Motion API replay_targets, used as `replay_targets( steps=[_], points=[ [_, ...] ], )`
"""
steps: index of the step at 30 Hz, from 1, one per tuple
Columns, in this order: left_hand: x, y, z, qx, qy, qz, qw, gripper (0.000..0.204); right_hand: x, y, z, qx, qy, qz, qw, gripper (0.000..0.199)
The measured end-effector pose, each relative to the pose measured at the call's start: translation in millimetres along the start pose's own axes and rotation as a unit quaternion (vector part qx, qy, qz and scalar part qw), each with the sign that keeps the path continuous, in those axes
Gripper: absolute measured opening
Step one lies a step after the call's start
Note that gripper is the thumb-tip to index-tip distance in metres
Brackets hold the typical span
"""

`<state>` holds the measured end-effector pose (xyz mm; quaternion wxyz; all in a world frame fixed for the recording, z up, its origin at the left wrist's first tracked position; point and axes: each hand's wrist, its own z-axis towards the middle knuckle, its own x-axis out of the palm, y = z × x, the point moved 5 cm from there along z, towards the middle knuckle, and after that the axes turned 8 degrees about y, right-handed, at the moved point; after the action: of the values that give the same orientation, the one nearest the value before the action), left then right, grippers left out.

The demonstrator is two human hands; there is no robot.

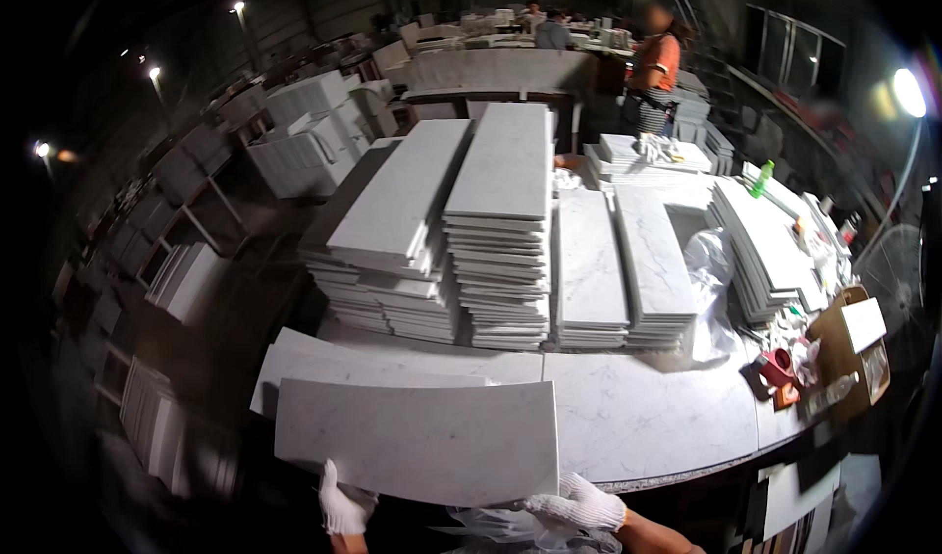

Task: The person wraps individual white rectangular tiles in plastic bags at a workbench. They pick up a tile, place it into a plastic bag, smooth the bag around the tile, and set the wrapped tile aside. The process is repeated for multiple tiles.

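Observation:
A long white marble slab (417, 441) with faint grey veins is tilted up in front of me, its near edge in my hands. My left hand (345, 505), in a white knit glove, grips the slab's lower edge near the left corner, thumb on the front face. At the lower right corner my right hand (579, 505), gloved too, closes on the edge; some of its fingers are hidden beneath. Behind the held piece, another white slab (329, 358) lies on the marble-topped table (648, 417). Crumpled clear plastic (510, 529) shows below the slab, between my hands.
Tall slab stacks (498, 269) stand along the table's far side, with lower stacks (592, 260) to their right. A clear plastic bag (708, 279), a red container (775, 366), a cardboard box (852, 343) and a lamp (909, 93) are at right. A person (655, 68) stands beyond.

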<state>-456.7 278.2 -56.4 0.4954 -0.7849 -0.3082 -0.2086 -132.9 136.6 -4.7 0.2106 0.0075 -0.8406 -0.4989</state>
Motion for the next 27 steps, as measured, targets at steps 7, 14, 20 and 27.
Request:
replay_targets(
  steps=[7,14,20,27],
  points=[
    [14,62,-23,-0.109,0.295,-0.024,0.949,0.061,-45,-1,-106,-0.124,-0.078,-0.133,0.980,0.039],
    [113,156,-92,-0.156,0.287,0.054,0.944,0.047,-128,-73,-224,-0.047,-0.174,0.072,0.981,0.035],
    [166,293,-145,-0.247,0.284,0.095,0.922,0.054,-195,-146,-374,0.090,-0.187,0.073,0.975,0.036],
    [173,452,-157,-0.348,0.268,0.122,0.890,0.035,-204,-186,-533,-0.562,0.004,0.211,0.800,0.013]
  ],
)
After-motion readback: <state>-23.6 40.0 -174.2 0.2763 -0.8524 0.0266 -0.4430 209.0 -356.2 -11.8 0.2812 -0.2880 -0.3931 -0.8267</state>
